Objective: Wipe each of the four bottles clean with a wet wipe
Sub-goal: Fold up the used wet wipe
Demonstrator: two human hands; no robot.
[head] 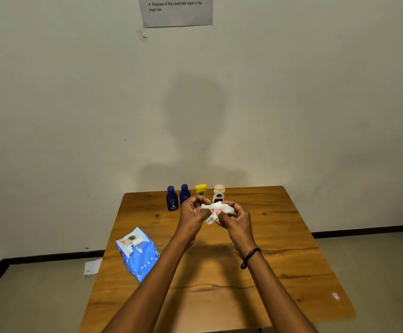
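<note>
A crumpled white wet wipe (216,210) is held between both hands above the middle of the wooden table (279,248). My left hand (192,213) pinches its left end and my right hand (234,218) grips its right side. Behind the hands, near the table's far edge, a row of bottles stands upright: two dark blue bottles (172,198) (184,193), a yellow-capped bottle (201,189) partly hidden by my left hand, and a white bottle with a pale cap (219,193).
A blue pack of wet wipes (136,254) lies on the table's left side. A white scrap of paper (92,267) lies on the floor left of the table. The table stands against a wall with a printed sheet (177,10) taped up.
</note>
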